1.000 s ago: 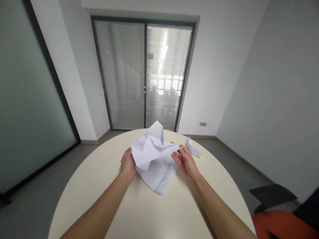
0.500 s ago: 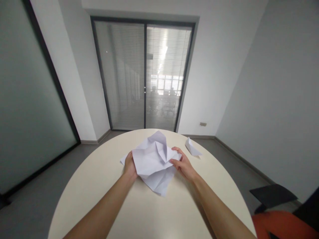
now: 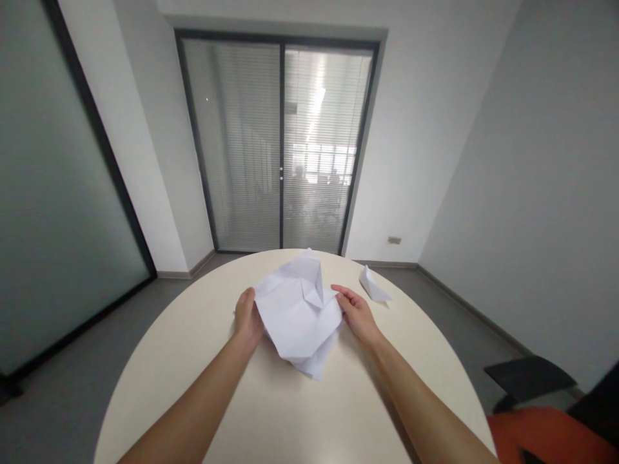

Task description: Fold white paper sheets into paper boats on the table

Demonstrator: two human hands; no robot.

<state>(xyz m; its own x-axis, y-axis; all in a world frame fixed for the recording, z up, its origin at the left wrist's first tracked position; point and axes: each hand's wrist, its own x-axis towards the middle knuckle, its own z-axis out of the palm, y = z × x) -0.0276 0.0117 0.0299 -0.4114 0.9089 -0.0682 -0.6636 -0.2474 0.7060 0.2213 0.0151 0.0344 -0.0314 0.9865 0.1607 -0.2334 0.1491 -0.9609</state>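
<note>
A creased white sheet of paper (image 3: pixel 294 316) is held between my two hands over the table, partly unfolded, with a raised fold near its far right side. My left hand (image 3: pixel 248 316) grips its left edge, most of the fingers hidden beneath. At the right edge, my right hand (image 3: pixel 355 312) pinches the paper between thumb and fingers. Under the held sheet another white paper (image 3: pixel 316 367) shows at the near side; whether it is a separate sheet I cannot tell. A small folded white paper piece (image 3: pixel 373 285) lies beyond my right hand.
The round cream table (image 3: pixel 193 367) fills the foreground. At the lower right stands a chair with an orange seat (image 3: pixel 546 432) and a black armrest (image 3: pixel 529 375). Glass doors with blinds (image 3: pixel 280 148) are across the room, between white walls.
The near part of the sheet has opened out wider and now covers more of the paper below. My right hand has shifted its hold along the right edge.
</note>
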